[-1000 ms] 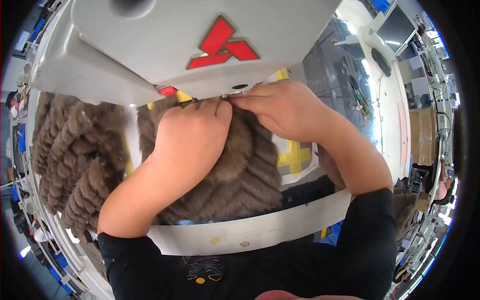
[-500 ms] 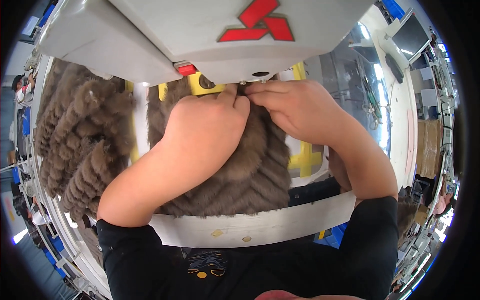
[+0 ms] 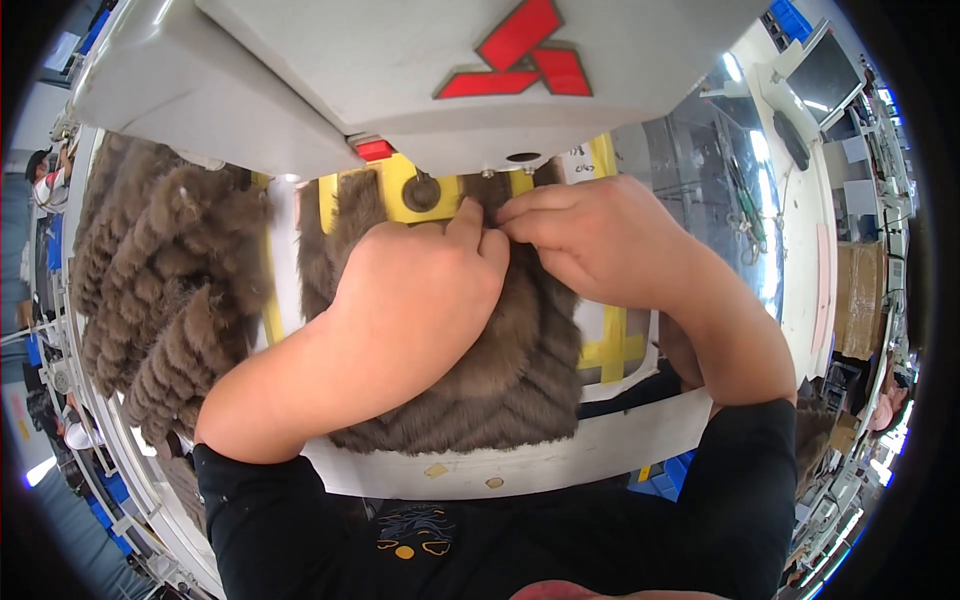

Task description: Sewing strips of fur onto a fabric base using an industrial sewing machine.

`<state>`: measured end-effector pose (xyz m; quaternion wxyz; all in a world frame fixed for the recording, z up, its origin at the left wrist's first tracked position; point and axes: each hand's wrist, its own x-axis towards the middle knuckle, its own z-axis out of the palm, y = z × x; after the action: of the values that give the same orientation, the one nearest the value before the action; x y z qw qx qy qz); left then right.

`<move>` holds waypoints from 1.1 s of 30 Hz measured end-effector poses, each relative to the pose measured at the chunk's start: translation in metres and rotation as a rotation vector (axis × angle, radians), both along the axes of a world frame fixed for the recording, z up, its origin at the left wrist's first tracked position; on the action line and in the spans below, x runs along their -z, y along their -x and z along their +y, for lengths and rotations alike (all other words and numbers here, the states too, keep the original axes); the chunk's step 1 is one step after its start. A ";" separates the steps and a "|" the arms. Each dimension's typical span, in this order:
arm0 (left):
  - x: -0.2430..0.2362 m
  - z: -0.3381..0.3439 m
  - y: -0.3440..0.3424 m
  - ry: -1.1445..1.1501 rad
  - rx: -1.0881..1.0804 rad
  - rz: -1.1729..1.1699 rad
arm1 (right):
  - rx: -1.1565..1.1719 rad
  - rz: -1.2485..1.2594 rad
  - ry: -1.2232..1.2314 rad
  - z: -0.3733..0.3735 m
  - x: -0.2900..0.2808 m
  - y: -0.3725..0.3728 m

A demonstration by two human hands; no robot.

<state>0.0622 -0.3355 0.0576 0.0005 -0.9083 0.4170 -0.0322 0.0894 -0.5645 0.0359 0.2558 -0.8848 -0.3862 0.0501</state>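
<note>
A brown fur piece [image 3: 500, 400] with chevron rows lies under the head of a white machine [image 3: 270, 90] bearing a red emblem. My left hand [image 3: 415, 290] rests on the fur with fingers curled and pressed together, their tips at the fur's upper part. My right hand [image 3: 605, 245] grips the fur there with thumb and fingers together, its fingertips almost meeting my left hand's. Just beyond them a yellow patch [image 3: 400, 195] with a round dark opening shows beneath the machine head. Fingertips are partly buried in the fur.
A heap of ridged brown fur [image 3: 160, 280] lies at left. At right are green-handled tools [image 3: 745, 215], a monitor [image 3: 820, 75] and a cardboard box [image 3: 857, 300]. Yellow tape [image 3: 615, 350] marks the white work surface. Other people [image 3: 45, 175] are at the far edges.
My hands and the fur have moved slightly toward me, away from the machine head, uncovering more of the yellow patch and its round opening. The view has also shifted slightly.
</note>
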 end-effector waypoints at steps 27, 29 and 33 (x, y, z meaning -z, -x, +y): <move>-0.008 0.004 0.004 -0.004 -0.029 0.138 | -0.005 -0.032 0.016 -0.001 -0.001 0.001; -0.014 0.015 0.011 0.053 -0.060 0.174 | -0.010 -0.057 0.035 0.007 -0.009 0.003; -0.020 0.015 0.028 0.060 -0.116 0.183 | 0.013 -0.054 0.043 0.000 -0.003 0.003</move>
<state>0.0346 -0.3201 0.0779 -0.0627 -0.9298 0.3607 0.0384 0.0867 -0.5645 0.0394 0.2266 -0.8936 -0.3861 0.0327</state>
